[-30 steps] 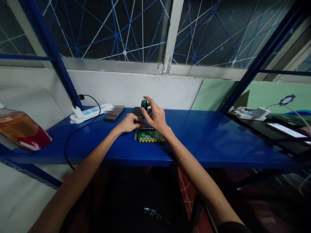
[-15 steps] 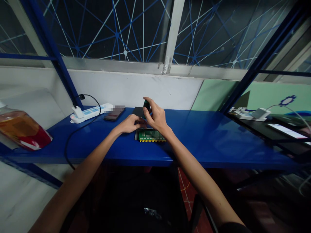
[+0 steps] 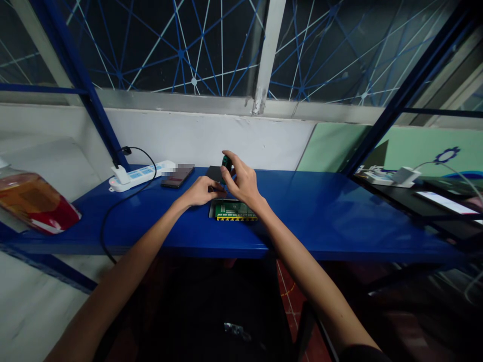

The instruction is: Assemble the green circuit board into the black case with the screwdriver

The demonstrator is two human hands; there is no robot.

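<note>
My right hand [image 3: 243, 180] is closed round the dark green and black handle of a screwdriver [image 3: 227, 162], which stands upright with its shaft pointing down. Its tip is hidden behind the fingers. Close beside it, my left hand [image 3: 204, 191] has thumb and fingers pinched together near the shaft; what they hold, if anything, is too small to make out. Just below both hands lies a green circuit board [image 3: 236, 208] with a yellow row of ports along its front edge, seated in a metal casing. Behind the hands, a flat black piece [image 3: 214, 173] rests on the table.
On the blue table [image 3: 313, 216], a white power strip [image 3: 141, 175] with a black cable and a dark phone [image 3: 178, 177] lie to the left. A red and orange bottle [image 3: 37, 201] stands at the far left. Chargers [image 3: 405, 176] and a lit phone [image 3: 447, 202] are at right.
My left hand has shifted very slightly up. The right hand keeps its grip on the screwdriver in almost the same place, and the circuit board has not moved.
</note>
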